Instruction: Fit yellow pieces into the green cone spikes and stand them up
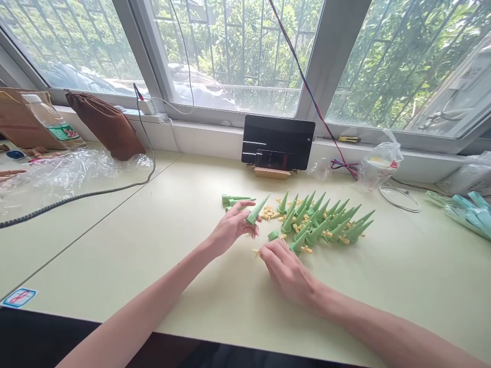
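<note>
My left hand (233, 225) is closed on a green plant watering spike (258, 209), its base in the fingers and its tip pointing up and to the right. Just right of it, my right hand (286, 268) pinches a small yellow valve piece (256, 252) low over the table. Several green spikes with yellow valve pieces stand in a tight cluster (316, 225) beyond my right hand. A green spike (273, 235) lies between the hands, partly hidden. Loose yellow valve pieces (269, 213) are heaped beside the cluster. More green spikes (235, 198) lie behind my left hand.
A black tablet (278, 138) leans against the window ledge at the back of the table (161, 240). At left are a brown pouch (105, 125), clear plastic wrap (76, 176) and a dark cable (95, 193). Plastic bags (383, 161) and a white cable (401, 203) lie right.
</note>
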{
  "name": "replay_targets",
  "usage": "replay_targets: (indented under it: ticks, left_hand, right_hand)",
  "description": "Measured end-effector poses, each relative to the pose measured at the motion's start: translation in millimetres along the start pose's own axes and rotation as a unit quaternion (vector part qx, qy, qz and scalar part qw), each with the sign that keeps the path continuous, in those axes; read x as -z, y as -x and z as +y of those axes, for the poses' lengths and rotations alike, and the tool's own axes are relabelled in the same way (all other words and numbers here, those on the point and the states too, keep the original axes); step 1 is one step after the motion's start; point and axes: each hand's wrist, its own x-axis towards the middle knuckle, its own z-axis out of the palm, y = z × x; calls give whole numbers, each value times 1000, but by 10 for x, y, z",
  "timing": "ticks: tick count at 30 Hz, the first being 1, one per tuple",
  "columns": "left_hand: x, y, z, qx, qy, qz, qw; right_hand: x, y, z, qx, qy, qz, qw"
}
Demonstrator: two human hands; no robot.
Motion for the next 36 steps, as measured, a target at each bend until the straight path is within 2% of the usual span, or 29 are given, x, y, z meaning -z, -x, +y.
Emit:
replay_targets:
  ticks: [5,17,25,36]
  left_hand:
    - [-33,32,-7,40,16,8,999]
    - [-117,54,-22,64,26,-57,996]
    - [-143,53,-111,57,9,-88,994]
    - [-140,56,-112,50,-24,-75,996]
  right_hand:
    - [-43,18,-16,-29,-94,78,992]
    - [-81,-10,19,-77,-126,137,979]
    - [-121,-23,20,-110,-179,166,964]
    - [-141,-1,55,-129,-161,168,964]
